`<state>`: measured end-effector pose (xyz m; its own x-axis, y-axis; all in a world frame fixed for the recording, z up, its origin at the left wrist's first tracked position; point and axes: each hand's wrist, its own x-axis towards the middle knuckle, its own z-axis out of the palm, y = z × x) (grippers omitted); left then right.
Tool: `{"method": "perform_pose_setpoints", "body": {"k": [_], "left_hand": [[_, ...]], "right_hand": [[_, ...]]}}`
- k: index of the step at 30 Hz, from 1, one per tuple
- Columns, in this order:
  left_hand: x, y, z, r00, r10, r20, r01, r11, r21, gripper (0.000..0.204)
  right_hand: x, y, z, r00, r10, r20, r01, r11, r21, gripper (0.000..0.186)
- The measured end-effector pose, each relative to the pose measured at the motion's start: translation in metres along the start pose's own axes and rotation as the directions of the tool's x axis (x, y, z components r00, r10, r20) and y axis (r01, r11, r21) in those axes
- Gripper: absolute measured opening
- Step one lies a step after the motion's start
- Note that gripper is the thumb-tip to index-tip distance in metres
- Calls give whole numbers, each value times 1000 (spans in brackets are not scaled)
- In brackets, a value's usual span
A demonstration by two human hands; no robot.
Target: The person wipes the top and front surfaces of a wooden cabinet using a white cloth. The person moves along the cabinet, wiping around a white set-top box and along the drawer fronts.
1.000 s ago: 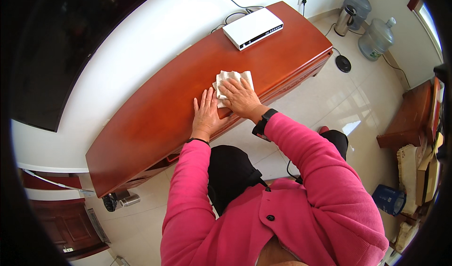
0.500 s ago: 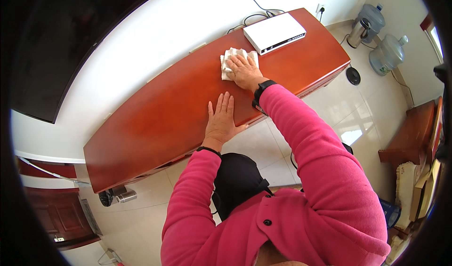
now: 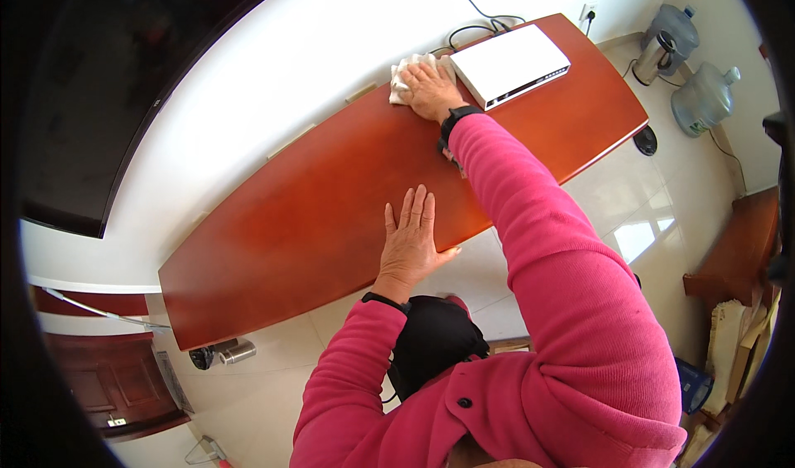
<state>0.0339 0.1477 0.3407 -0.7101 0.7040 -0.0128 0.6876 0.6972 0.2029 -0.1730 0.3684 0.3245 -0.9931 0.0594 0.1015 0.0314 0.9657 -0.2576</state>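
Note:
A white cloth (image 3: 400,89) is bunched at the back edge of the reddish wooden cabinet (image 3: 294,211), just left of a white box-shaped device (image 3: 509,62) with dark cables. My right hand (image 3: 432,91) presses on the cloth, its fingers bent over it. Nearer the front edge, my left hand (image 3: 411,240) rests on the cabinet top with fingers stretched out and nothing held.
A black screen (image 3: 108,79) hangs at the upper left. Water jugs (image 3: 702,95) and a steel kettle (image 3: 654,58) stand on the floor at right. A wooden furniture piece (image 3: 725,253) is at lower right. A door (image 3: 108,373) shows at lower left.
My right hand has pushed the cloth from near the front edge to the back edge beside the white device. My left hand has parted from it and remains nearer the front.

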Motion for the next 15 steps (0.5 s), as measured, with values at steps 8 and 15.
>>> {"method": "perform_pose_setpoints", "body": {"k": [8, 15], "left_hand": [[-1, 1, -4, 1000, 1, -21, -1, 1000, 5, 112], [-4, -10, 17, 997, -29, 71, 21, 994, 108, 103]], "right_hand": [[14, 0, -2, 999, 13, -32, -14, 1000, -21, 56], [-42, -117, -8, 964, -203, 173, 200, 979, 31, 50]]}}
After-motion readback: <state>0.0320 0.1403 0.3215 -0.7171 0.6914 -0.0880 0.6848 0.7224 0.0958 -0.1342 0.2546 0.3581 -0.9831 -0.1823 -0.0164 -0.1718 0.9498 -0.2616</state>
